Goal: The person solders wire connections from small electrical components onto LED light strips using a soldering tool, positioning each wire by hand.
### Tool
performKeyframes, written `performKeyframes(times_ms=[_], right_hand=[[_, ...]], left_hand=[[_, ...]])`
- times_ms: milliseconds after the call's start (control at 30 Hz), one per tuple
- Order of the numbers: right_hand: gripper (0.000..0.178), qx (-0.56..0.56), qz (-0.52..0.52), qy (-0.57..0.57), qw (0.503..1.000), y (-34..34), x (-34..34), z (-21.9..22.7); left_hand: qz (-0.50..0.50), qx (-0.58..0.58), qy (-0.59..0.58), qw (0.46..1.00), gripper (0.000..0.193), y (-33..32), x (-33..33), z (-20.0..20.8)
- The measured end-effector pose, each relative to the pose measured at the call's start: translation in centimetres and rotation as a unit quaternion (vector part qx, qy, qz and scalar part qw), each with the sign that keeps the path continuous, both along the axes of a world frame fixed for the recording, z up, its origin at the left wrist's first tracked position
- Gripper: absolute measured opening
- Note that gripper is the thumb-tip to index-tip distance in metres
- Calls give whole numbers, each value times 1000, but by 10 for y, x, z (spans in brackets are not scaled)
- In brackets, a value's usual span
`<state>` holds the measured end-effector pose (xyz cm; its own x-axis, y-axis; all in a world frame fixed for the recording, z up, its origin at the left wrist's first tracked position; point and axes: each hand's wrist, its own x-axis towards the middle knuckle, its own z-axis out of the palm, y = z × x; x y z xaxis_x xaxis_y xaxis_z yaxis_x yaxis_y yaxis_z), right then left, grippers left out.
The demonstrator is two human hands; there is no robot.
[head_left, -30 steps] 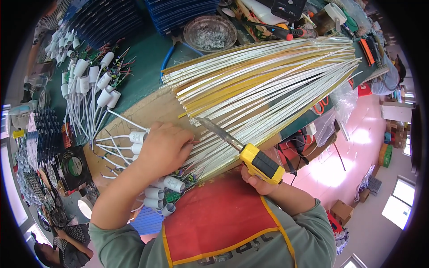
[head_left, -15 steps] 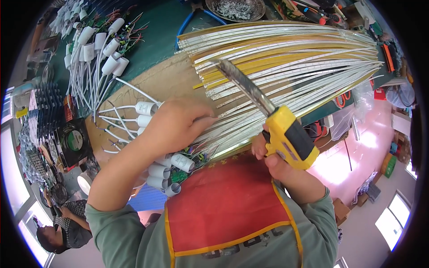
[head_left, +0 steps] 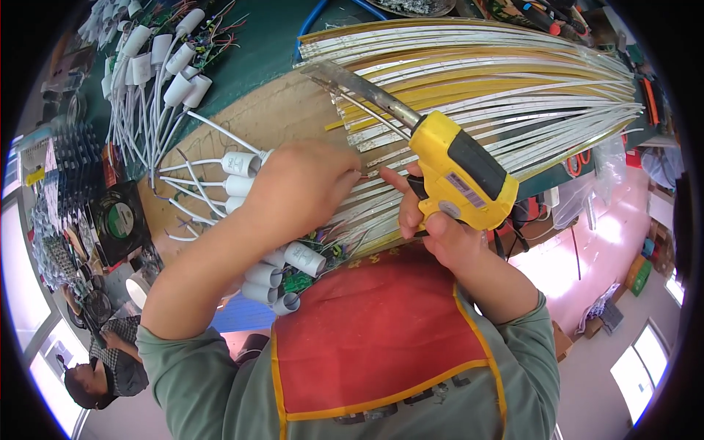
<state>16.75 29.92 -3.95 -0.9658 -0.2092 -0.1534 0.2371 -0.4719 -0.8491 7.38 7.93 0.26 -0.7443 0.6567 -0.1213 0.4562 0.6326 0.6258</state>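
Note:
My right hand [head_left: 456,240] grips a yellow and black soldering gun [head_left: 440,158], its long metal tip pointing up and left over the strips. The index finger of that hand reaches out toward my left fingertips. My left hand [head_left: 299,183] is closed in a pinch at the left ends of the light strips [head_left: 469,92], with what looks like a thin reddish wire at its fingertips. White and yellow strips fan across the bench to the right. Beside my left hand lie white lamp bases with cables [head_left: 240,164]; more white lamp bases [head_left: 304,259] and green circuit boards sit under my left forearm.
A bundle of white cabled lamp bases [head_left: 178,89] lies at the back left. A black fan [head_left: 119,221] stands at the left edge. At the back are a blue-handled tool [head_left: 312,22] and a metal dish [head_left: 414,6]. Another person [head_left: 110,359] sits at the lower left.
The soldering gun has moved left and up, its tip now farther left over the strip ends. My right index finger has stretched out toward my left hand, which stays nearly in place.

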Motion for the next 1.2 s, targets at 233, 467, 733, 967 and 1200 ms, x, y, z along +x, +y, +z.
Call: performKeyframes(times_ms=[233, 467, 733, 967, 1200], right_hand=[[69, -8, 12, 0, 1000, -6, -4, 15], [72, 65, 15, -32, 997, 10, 15, 39], [45, 40, -38, 33, 998, 46, 76, 0], [23, 276, 47, 46, 959, 69, 103, -13], [26, 229, 7, 7, 973, 64, 109, -14]], left_hand=[[-38, 20, 52, 998, 8, 3, -2, -9], [-5, 2, 38, 999, 7, 8, -1, -13], [45, -18, 16, 999, 11, 19, -3, -10], [60, -17, 9, 998, 12, 20, -4, -8], [57, -35, 9, 998, 14, 21, -5, -7]])
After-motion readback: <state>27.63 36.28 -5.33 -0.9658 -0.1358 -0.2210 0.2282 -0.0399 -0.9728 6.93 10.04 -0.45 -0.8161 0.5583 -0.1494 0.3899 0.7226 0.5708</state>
